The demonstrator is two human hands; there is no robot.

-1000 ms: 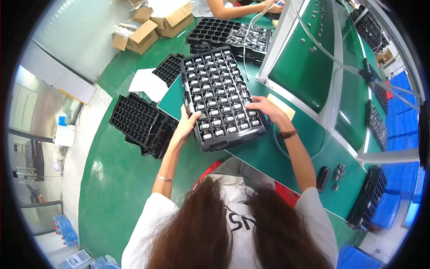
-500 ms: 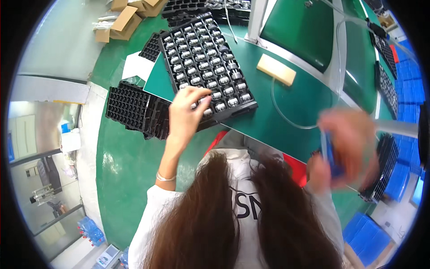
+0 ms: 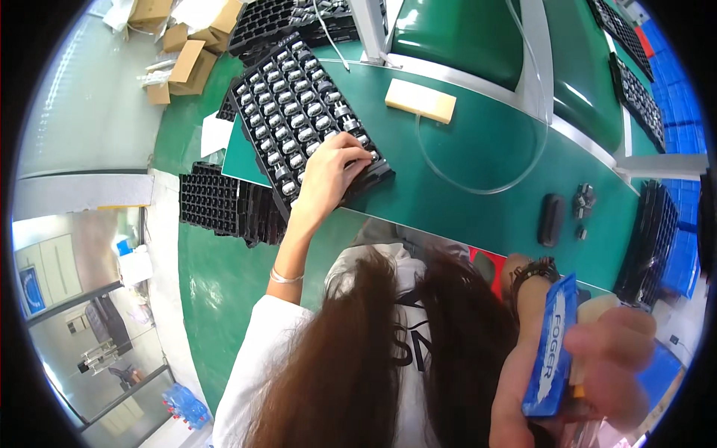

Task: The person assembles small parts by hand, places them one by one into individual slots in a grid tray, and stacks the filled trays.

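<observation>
My left hand [image 3: 334, 170] reaches over a black compartment tray [image 3: 258, 158] filled with silvery cylindrical parts [image 3: 296, 121]. Its fingers are pinched at the tray's near right corner, around one small silvery part [image 3: 375, 156] that is partly covered by the fingertips. Close to the camera at the lower right, my right hand [image 3: 609, 355] grips a blue flat rectangular case [image 3: 550, 347] with white lettering. The fingers there are blurred, and something orange and clear below the case is too hidden to name. A few tray parts show prongs pointing up.
A cream block [image 3: 420, 101] with a clear hose lies on the green table [image 3: 478, 153]. Farther right are a black oblong case [image 3: 551, 220] and small dark parts [image 3: 584, 200]. Black trays [image 3: 648, 243] stand at the right edge; more stacked trays [image 3: 213, 200] sit at left.
My left hand has shifted across the tray to its near right corner. My right hand has come lower and closer to the camera with the blue case. The view has shifted.
</observation>
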